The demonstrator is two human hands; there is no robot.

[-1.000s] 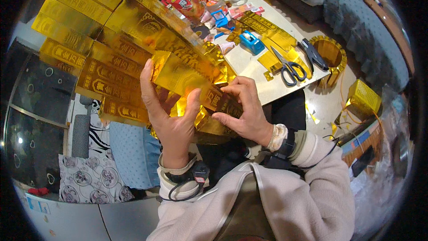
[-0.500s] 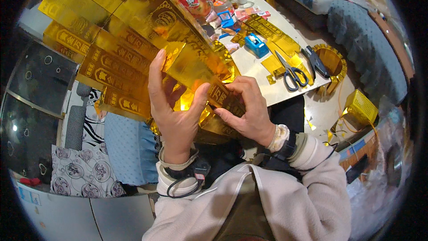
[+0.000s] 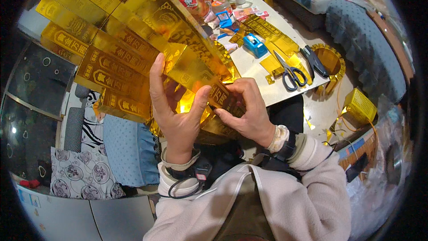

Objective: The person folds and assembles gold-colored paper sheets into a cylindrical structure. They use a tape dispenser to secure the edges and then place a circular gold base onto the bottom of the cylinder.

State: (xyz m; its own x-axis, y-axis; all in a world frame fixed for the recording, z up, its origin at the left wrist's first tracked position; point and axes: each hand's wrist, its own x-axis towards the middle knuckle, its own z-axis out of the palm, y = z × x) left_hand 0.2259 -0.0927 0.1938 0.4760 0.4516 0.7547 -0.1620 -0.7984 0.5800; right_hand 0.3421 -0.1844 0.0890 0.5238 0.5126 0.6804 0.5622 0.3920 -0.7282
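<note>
A gold foil paper bar (image 3: 192,69), box-shaped with printed characters, lies against a large stacked structure of similar gold bars (image 3: 117,47). My left hand (image 3: 177,122) curves round the bar's near side, its index finger raised along one edge and its thumb pressing the lower part. At the bar's right end, my right hand (image 3: 255,114) pinches the printed edge between thumb and bent fingers. Shiny loose foil shows between my hands and partly reflects the light. The ends of some left-hand fingers are hidden behind the foil.
On the white table (image 3: 273,93) to the right are scissors (image 3: 293,76), a black stapler (image 3: 314,61), a blue tape dispenser (image 3: 255,45) and flat gold sheets (image 3: 280,40). A gold ring (image 3: 342,64) and a gold box (image 3: 362,107) are further right. A patterned cushion (image 3: 84,176) lies left.
The stacked gold structure has shifted slightly to the left in view. Both hands keep almost the same hold on the bar.
</note>
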